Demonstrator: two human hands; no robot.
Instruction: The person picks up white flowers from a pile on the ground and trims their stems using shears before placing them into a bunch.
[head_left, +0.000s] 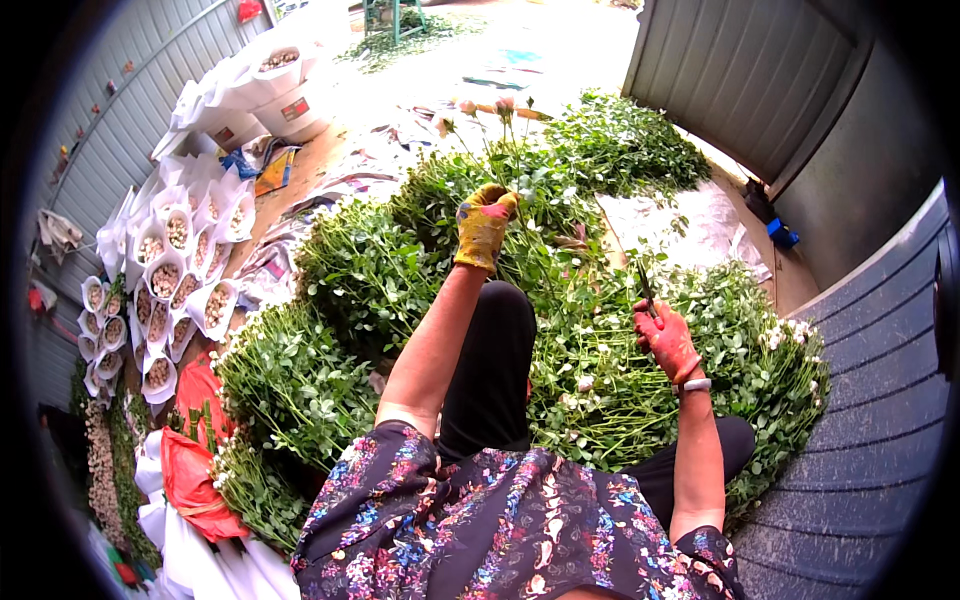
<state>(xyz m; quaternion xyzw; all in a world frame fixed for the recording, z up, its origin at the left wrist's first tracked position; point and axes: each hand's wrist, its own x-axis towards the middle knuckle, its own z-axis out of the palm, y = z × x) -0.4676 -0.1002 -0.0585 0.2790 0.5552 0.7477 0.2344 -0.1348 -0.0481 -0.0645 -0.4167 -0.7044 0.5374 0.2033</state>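
Observation:
My left hand (485, 227), in a yellow patterned glove, pinches the stems of a few pale pink roses (504, 109) whose heads stand up beyond my fingers. A red glove covers my right hand (666, 337), which grips a pair of pruning shears (646, 283) with the dark blades pointing away from me. Heaped cut rose stems (600, 375) with leaves and small pale blooms lie under and around both hands. Another leafy heap (360, 270) rises left of my knee. Whether the shears' blades are apart cannot be made out.
White paper-wrapped flower bunches (165, 279) crowd the left side below a corrugated metal wall (150, 97). White buckets (289, 112) stand behind them. Red plastic bags (196, 480) lie lower left. A dark slatted panel (862, 420) borders my right; a small blue object (782, 234) sits beyond it.

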